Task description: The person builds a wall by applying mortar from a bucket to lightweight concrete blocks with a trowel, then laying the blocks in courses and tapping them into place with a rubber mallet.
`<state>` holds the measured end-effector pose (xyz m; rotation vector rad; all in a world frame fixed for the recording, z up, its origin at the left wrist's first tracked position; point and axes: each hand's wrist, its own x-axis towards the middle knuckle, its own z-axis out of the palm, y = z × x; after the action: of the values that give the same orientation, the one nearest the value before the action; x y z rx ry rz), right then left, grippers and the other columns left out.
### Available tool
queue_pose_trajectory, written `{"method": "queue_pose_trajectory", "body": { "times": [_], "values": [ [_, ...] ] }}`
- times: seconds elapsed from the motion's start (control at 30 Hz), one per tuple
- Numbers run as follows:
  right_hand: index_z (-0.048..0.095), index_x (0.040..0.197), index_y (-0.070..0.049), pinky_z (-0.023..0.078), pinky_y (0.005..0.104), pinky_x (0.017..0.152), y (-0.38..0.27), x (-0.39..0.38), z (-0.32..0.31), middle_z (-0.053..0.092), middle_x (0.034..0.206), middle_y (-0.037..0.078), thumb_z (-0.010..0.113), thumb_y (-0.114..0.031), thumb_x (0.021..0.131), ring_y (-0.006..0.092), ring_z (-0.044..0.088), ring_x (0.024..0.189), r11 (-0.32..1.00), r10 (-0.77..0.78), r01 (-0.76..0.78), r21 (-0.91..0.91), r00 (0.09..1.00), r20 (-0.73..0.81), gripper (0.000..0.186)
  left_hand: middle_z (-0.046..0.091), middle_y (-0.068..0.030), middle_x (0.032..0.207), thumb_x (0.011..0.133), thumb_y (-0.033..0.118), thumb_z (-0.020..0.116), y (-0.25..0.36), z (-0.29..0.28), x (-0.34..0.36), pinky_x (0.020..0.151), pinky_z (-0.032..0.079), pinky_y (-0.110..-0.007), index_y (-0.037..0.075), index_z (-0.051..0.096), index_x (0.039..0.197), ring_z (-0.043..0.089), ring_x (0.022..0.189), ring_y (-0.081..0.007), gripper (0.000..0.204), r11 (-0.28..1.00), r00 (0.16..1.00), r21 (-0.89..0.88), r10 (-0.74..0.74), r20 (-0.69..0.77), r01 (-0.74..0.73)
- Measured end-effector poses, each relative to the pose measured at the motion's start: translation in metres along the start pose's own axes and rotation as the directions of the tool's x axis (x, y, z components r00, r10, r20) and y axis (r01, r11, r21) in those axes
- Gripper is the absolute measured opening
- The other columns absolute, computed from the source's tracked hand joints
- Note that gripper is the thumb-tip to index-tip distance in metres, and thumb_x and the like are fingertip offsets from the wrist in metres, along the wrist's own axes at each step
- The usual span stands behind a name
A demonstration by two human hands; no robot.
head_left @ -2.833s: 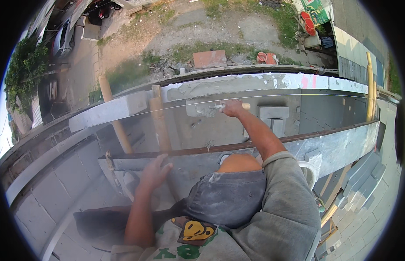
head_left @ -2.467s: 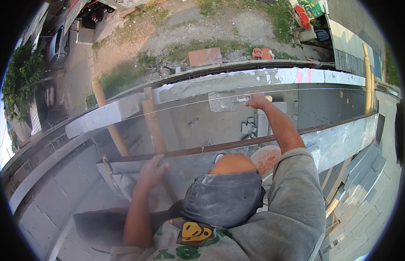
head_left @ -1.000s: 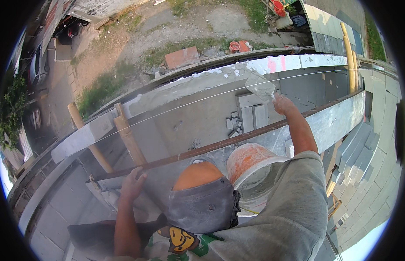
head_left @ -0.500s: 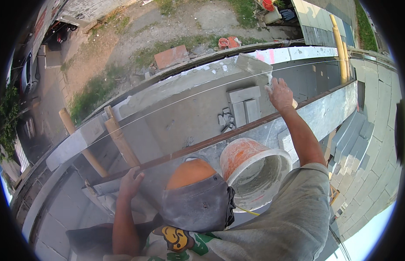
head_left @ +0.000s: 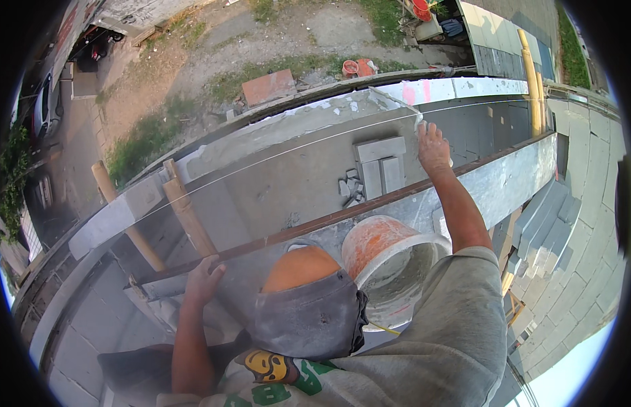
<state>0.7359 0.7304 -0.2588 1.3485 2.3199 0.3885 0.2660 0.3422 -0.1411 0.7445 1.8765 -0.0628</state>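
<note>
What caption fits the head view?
Right hand trowels mortar on a wall top; left hand grips a rail, orange bucket between.

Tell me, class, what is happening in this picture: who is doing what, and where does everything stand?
A person works high above a yard, leaning over a wall top. The right hand reaches out with a trowel to the mortar-smeared ledge. The left hand grips the rusty rail. An orange bucket with grey mortar sits by the knee. Grey blocks lie on the slab below, and a taut string line runs along the wall.
</note>
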Motion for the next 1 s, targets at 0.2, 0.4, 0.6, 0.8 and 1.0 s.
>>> {"method": "queue_pose_trajectory", "body": {
  "times": [0.2, 0.4, 0.6, 0.8, 1.0],
  "values": [
    [0.051, 0.11, -0.016, 0.058, 0.0343, 0.062, 0.005, 0.003, -0.015, 0.052, 0.098, 0.008, 0.06, -0.014, 0.085, 0.0238, 0.061, 0.091, 0.994, 0.104, -0.105, 0.031, 0.994, 0.032, 0.027, 0.062, -0.0223, 0.117, 0.088, 0.035, 0.06, -0.007, 0.005, 0.005, 0.095, 0.046, -0.039, 0.001, 0.058, 0.122, 0.06, 0.111, -0.0347, 0.049, 1.0, 0.999, -0.008, 0.027, -0.03, -0.028],
    [0.049, 0.108, -0.015, 0.059, 0.0348, 0.06, 0.011, 0.011, -0.009, 0.052, 0.096, 0.007, 0.06, -0.014, 0.085, 0.0238, 0.062, 0.09, 0.993, 0.108, -0.106, -0.054, 0.994, 0.022, 0.025, 0.064, -0.0219, 0.115, 0.087, 0.034, 0.061, -0.004, 0.005, 0.006, 0.093, 0.047, -0.039, 0.0, 0.058, 0.122, 0.061, 0.108, -0.0348, 0.049, 0.999, 0.999, -0.006, 0.031, -0.029, -0.031],
    [0.048, 0.114, -0.008, 0.059, 0.0353, 0.063, -0.027, 0.019, 0.009, 0.057, 0.1, 0.012, 0.056, -0.015, 0.089, 0.0263, 0.066, 0.089, 1.0, 0.019, -0.016, -0.017, 0.976, 0.219, 0.026, 0.065, -0.0224, 0.111, 0.088, 0.035, 0.061, -0.013, 0.008, 0.006, 0.092, 0.048, -0.038, 0.001, 0.058, 0.122, 0.063, 0.106, -0.0343, 0.049, 0.999, 0.998, -0.013, 0.037, -0.056, -0.037],
    [0.047, 0.112, -0.004, 0.058, 0.0405, 0.074, -0.079, 0.059, -0.006, 0.061, 0.107, 0.019, 0.053, -0.013, 0.09, 0.0312, 0.067, 0.094, 0.985, 0.013, -0.071, 0.157, 0.938, 0.347, 0.025, 0.061, -0.0253, 0.118, 0.087, 0.038, 0.059, 0.002, 0.005, 0.006, 0.097, 0.043, -0.043, 0.003, 0.056, 0.125, 0.056, 0.115, -0.0405, 0.053, 0.996, 1.0, -0.093, -0.01, -0.021, 0.008],
    [0.047, 0.119, -0.004, 0.056, 0.0407, 0.08, -0.126, 0.07, -0.063, 0.061, 0.112, 0.018, 0.049, -0.013, 0.092, 0.0317, 0.066, 0.1, 0.94, -0.264, 0.174, 0.293, 0.915, 0.304, 0.028, 0.062, -0.0256, 0.115, 0.086, 0.038, 0.059, -0.011, 0.007, 0.005, 0.095, 0.045, -0.042, 0.004, 0.057, 0.124, 0.058, 0.111, -0.0403, 0.051, 0.998, 0.998, -0.059, 0.029, -0.06, -0.033]
  ]
}}
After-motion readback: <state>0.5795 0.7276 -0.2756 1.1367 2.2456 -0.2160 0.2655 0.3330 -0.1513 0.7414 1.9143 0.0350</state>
